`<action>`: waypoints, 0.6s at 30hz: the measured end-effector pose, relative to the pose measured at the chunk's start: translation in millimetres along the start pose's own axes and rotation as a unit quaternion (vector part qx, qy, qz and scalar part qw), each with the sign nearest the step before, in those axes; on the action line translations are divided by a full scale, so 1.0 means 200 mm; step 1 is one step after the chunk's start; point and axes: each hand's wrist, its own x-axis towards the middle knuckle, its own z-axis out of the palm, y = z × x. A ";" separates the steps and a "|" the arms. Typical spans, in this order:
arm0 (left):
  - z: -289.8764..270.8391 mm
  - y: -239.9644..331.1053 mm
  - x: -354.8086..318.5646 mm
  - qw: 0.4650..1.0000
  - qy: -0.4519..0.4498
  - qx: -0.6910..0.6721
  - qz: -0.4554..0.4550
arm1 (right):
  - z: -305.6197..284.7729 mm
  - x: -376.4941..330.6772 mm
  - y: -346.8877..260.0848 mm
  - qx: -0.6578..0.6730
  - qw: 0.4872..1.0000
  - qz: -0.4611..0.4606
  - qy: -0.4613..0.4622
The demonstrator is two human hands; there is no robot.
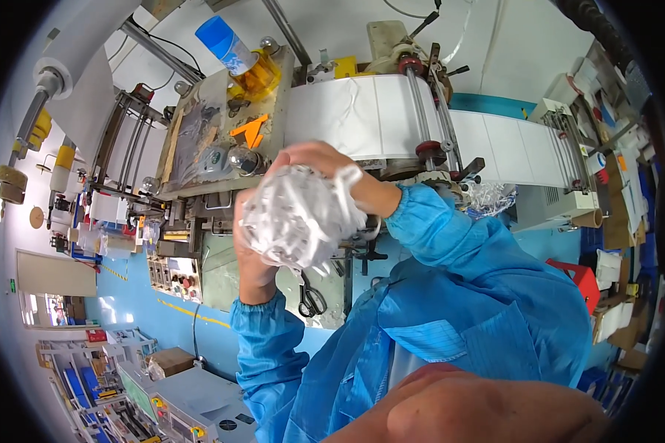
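Note:
A big loose wad of thin white strips [297, 218], tangled together, is held up in front of me between both hands. My left hand [251, 267] curls around its left and lower side; its fingers lie partly behind the strips. Over the far top of the wad bends my right hand [321, 161], slightly blurred, closed around that side. Some strip ends stick out to the right and dangle below. Under the wad, a pair of black-handled scissors [312, 300] lies on a pale greenish work surface [225, 284].
Beyond my hands stands a machine with a wide white web [347, 114] running over metal rollers [425, 111]. On its metal plate [199, 140] are a blue-capped spray can [225, 46], orange pieces [250, 131] and round metal knobs. More white strips [489, 198] are heaped at right.

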 end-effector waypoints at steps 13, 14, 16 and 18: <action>-0.28 -0.07 -0.36 0.936 0.286 0.139 0.152 | -0.15 -0.79 -0.15 0.198 0.937 0.264 -0.112; -0.26 -0.03 -0.36 0.935 0.288 0.138 0.150 | -0.13 -0.89 -0.12 0.200 0.916 0.307 -0.163; -0.21 0.05 -0.31 0.894 0.346 0.246 0.142 | -0.08 -1.10 -0.03 0.198 0.889 0.356 -0.207; -0.16 0.16 -0.29 0.836 0.398 0.355 0.132 | -0.02 -1.26 0.04 0.193 0.828 0.473 -0.229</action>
